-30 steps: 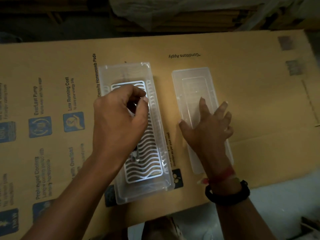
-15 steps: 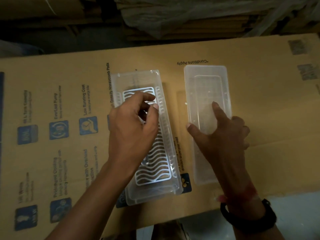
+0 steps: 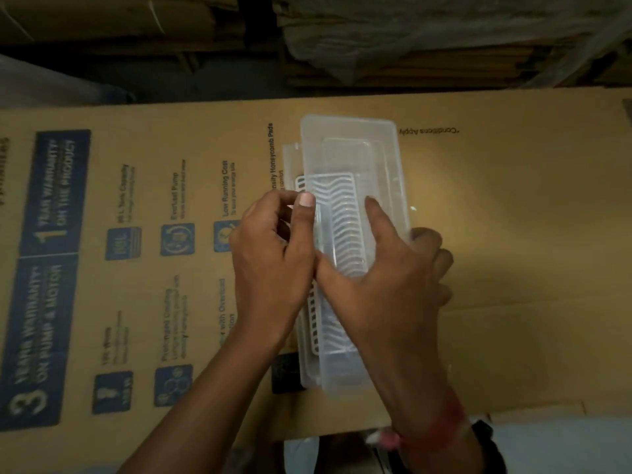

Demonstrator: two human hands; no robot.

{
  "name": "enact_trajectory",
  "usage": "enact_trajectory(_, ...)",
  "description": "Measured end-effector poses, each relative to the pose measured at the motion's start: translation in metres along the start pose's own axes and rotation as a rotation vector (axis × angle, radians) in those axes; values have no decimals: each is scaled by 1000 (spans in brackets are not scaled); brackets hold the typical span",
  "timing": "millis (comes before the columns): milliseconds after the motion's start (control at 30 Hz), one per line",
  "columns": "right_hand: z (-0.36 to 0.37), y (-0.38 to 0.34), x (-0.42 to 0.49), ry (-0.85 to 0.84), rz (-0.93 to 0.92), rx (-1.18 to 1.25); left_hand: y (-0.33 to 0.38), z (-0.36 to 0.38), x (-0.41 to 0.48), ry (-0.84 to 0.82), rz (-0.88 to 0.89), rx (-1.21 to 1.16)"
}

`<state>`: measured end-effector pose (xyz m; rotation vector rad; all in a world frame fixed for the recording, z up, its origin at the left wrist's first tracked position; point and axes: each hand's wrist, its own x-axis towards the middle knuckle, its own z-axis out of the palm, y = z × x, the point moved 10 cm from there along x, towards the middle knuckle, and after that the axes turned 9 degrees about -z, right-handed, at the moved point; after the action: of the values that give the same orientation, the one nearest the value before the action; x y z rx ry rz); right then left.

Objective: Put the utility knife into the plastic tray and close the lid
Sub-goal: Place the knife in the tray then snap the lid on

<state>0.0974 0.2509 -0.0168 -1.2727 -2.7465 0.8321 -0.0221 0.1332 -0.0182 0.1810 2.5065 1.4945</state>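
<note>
The clear plastic lid (image 3: 352,145) lies slightly askew over the plastic tray (image 3: 307,371), whose left rim sticks out beside it. The tray's white wavy grid (image 3: 342,213) shows through the lid. My right hand (image 3: 386,285) grips the lid, index finger on top and the other fingers wrapped over its right edge. My left hand (image 3: 270,265) pinches the tray's left rim, with the thumb on the lid's left edge. The utility knife is hidden under my hands and the lid.
Everything rests on a flattened cardboard box (image 3: 513,217) with blue printed panels (image 3: 51,268) on the left. Its near edge ends just below my wrists. Stacked cardboard and plastic sheeting (image 3: 444,39) rise behind the far edge.
My right hand has carried the lid from the tray's right side leftward over the tray. My left hand has come off the grid inside the tray and gone to its left rim.
</note>
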Motion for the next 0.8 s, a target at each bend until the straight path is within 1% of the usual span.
enact_trajectory(167, 19, -9, 0, -16, -10, -49, -22, -7, 4, 16, -68, 26)
enact_trajectory(500, 29, -7, -6, 76, 0, -102, -42, -4, 2, -23, -163, 14)
enact_trajectory(667, 30, -8, -9, 134, -49, -127, -54, 1, 0, -44, -246, -24)
enact_trajectory(733, 27, -6, -10, 156, -87, -83, -58, 6, -2, -59, -281, -35)
enact_trajectory(800, 22, 3, -12, 184, -134, 21, -61, 11, -4, -71, -299, -26)
